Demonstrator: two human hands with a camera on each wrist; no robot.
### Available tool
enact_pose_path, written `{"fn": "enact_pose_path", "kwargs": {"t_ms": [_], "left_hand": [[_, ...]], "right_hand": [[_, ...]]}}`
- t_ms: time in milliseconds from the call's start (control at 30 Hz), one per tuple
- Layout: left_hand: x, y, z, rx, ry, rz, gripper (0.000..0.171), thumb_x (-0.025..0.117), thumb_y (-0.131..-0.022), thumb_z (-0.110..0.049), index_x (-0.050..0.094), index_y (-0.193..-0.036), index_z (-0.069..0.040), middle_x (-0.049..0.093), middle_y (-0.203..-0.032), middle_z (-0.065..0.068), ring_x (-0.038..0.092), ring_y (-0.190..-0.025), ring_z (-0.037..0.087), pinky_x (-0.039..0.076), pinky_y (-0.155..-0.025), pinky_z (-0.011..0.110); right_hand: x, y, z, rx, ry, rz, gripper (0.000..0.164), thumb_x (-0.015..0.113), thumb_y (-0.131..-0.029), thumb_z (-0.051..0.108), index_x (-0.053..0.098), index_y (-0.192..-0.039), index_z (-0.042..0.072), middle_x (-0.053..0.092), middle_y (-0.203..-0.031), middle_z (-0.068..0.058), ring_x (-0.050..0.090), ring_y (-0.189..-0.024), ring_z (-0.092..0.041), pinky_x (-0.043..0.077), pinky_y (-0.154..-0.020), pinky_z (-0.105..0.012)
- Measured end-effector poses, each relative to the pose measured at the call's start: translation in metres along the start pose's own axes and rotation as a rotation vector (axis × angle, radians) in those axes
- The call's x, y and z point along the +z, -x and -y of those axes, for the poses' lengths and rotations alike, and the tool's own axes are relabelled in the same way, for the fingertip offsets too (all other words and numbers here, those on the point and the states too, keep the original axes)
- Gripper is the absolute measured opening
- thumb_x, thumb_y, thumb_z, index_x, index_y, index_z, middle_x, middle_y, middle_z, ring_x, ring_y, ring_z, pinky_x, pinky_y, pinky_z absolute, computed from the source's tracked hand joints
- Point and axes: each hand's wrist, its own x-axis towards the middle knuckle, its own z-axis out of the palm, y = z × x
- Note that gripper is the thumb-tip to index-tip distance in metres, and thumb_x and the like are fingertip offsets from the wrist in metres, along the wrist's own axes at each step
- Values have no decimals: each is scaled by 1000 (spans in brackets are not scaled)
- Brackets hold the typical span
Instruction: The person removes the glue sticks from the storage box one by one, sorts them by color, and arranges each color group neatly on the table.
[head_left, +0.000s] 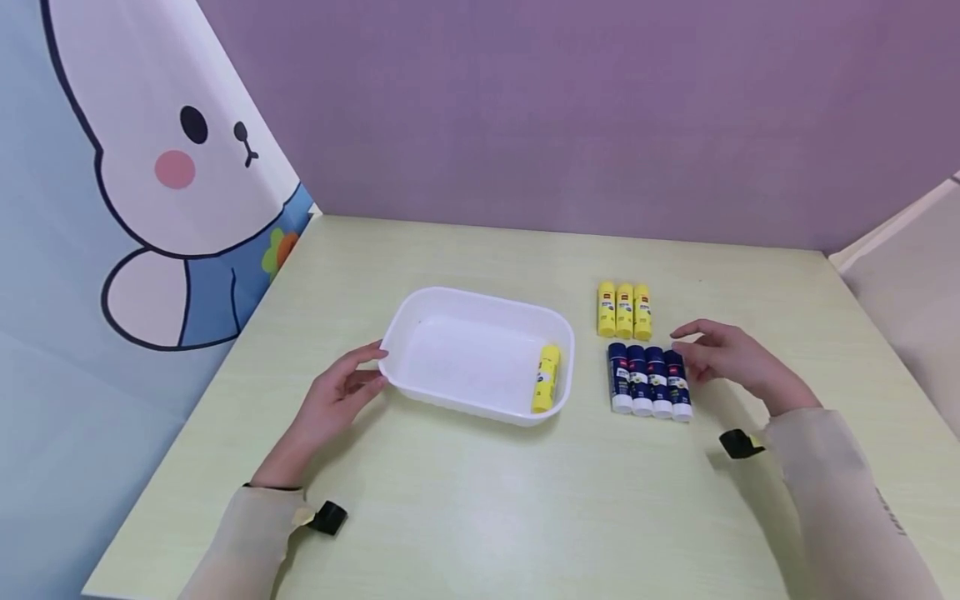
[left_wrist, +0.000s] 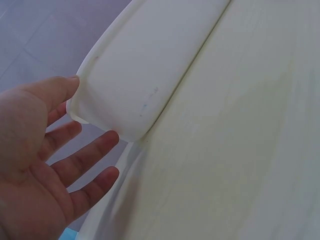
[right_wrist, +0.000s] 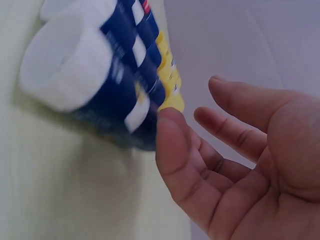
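Note:
My left hand (head_left: 330, 408) is at the left end of a white plastic tray (head_left: 461, 406); its thumb and index finger pinch the rim, while the other fingers spread loosely in the left wrist view. One yellow glue stick (head_left: 546, 379) lies inside the tray at its right end. My right hand (head_left: 731, 362) is beside the rightmost of several navy glue sticks (head_left: 637, 379) with white ends, lying in a row. Its fingers bend loosely with nothing between them; one fingertip (right_wrist: 172, 135) is close to that stick, and contact cannot be told.
Three yellow glue sticks (head_left: 624, 310) lie side by side just behind the navy row. The pale table (head_left: 480, 517) meets a purple panel (head_left: 555, 117) at the back. A rabbit-print cloth (head_left: 150, 208) hangs along the left side. Each sleeve carries a small black wrist camera (head_left: 328, 517).

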Motion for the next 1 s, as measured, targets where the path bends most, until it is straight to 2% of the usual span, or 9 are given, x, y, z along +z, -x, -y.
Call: {"fn": "enact_pose_path", "kwargs": {"t_ms": [267, 400, 633, 1000], "left_hand": [[-1, -1, 0, 6, 8, 3, 38, 61, -95, 6, 56, -133, 3, 45, -148, 22, 62, -110, 44, 52, -85, 15], [0, -1, 1, 10, 7, 3, 38, 61, -95, 6, 56, -133, 3, 46, -147, 23, 62, -110, 44, 52, -86, 15], [0, -1, 0, -14, -4, 5, 39, 61, -96, 4, 55, -134, 2, 45, -148, 21, 63, -110, 43, 52, -86, 15], [0, -1, 1, -8, -5, 11, 39, 62, -96, 4, 55, -134, 2, 45, -148, 21, 63, -111, 42, 52, -86, 16]], "right_hand": [[9, 4, 26, -49, 30, -22, 49, 58, -102, 30, 47, -137, -3, 62, -109, -23, 67, -81, -24, 60, -75, -37], [13, 4, 36, -72, 35, -22, 47, 59, -102, 28, 48, -135, -3, 63, -104, -22, 67, -78, -25, 60, -75, -40], [22, 1, 49, -127, 34, -46, 41, 59, -102, 23, 50, -132, -4, 63, -101, -21, 66, -74, -25, 60, -70, -34], [42, -5, 71, -231, -40, -35, 35, 62, -100, 17, 54, -127, -5, 64, -94, -20, 65, -72, -25, 61, -66, -35]]}}
